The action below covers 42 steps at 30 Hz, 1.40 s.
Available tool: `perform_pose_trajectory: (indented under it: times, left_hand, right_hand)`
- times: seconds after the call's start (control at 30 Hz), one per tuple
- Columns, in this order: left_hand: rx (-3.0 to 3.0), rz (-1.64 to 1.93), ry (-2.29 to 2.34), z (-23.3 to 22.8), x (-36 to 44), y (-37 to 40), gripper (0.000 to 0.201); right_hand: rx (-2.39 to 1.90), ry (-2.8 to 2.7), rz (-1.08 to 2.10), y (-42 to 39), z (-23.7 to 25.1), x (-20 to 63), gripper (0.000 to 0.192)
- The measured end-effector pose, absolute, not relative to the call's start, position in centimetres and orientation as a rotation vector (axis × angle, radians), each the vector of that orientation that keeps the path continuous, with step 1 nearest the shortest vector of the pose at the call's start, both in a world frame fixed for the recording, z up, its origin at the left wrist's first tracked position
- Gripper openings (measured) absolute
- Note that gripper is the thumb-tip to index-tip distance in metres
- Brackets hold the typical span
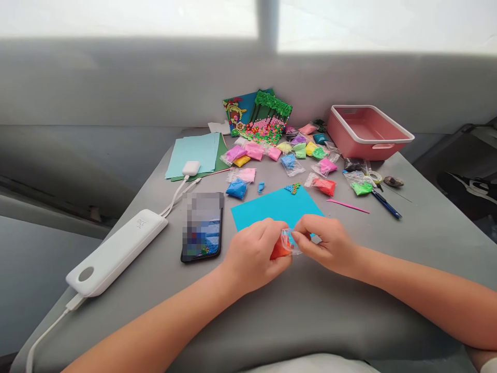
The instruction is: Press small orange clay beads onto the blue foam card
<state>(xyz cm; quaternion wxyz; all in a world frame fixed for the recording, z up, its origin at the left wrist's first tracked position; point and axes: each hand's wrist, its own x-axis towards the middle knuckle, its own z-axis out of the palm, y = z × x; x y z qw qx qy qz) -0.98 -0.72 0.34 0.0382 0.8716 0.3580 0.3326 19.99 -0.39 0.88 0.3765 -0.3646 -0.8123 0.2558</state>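
orange packet (pixel 280 250) sideways, left hand (pixel 252 254) gripping it, right hand (pixel 328 242) pinching rightward clear end (pixel 289 240)

Behind the smooth, matte grey table (pixel 291 305) rises a plain, pale grey wall (pixel 135 88). Above the table's far edge, two broad, glowing white windows (pixel 128 18) flank a grey upright strip (pixel 267 26). Left of the table lies a flat blue-grey surface (pixel 42 280); right of the table is dimmer.

White panes (pixel 128 18) overexposed; shadows soft; phone screen (pixel 202 226) partly pixelated.
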Motion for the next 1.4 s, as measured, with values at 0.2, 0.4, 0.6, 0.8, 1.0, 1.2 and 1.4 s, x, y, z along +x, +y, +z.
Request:
perform_pose_trajectory:
  times: [0.2,0.4,0.6,0.8,1.0,1.2,1.4]
  left_hand:
    - [2.734,0.935,1.139,0.3,-1.2,-0.6,0.018]
    - [2.801,0.851,1.137,0.1,-1.1,-0.8,0.025]
    - [2.862,0.866,1.17,0.1,-1.7,-0.8,0.039]
    - [2.978,0.896,1.056,-0.5,-1.8,-0.1,0.035]
    - [2.977,0.959,1.074,-2.1,-2.0,1.5,0.046]
    - [2.407,1.148,1.1,-1.8,-3.1,2.7,0.047]
    - [1.434,0.88,1.049,0.1,-2.4,2.6,0.038]
  right_hand:
    - [-0.758,-2.074,0.612,0.0,0.3,19.9,0.006]
    - [-0.772,-2.071,0.539,0.0,-0.5,19.7,0.009]
    - [-0.681,-2.163,0.548,0.0,0.1,19.6,0.018]
    - [-0.643,-2.167,0.632,1.1,-2.0,19.1,0.013]
    - [-0.71,-2.061,0.679,2.6,-4.4,18.8,0.014]
    - [-0.755,-1.969,0.622,2.6,-3.9,19.3,0.033]
    - [-0.714,-1.951,0.586,2.5,-3.2,19.3,0.034]
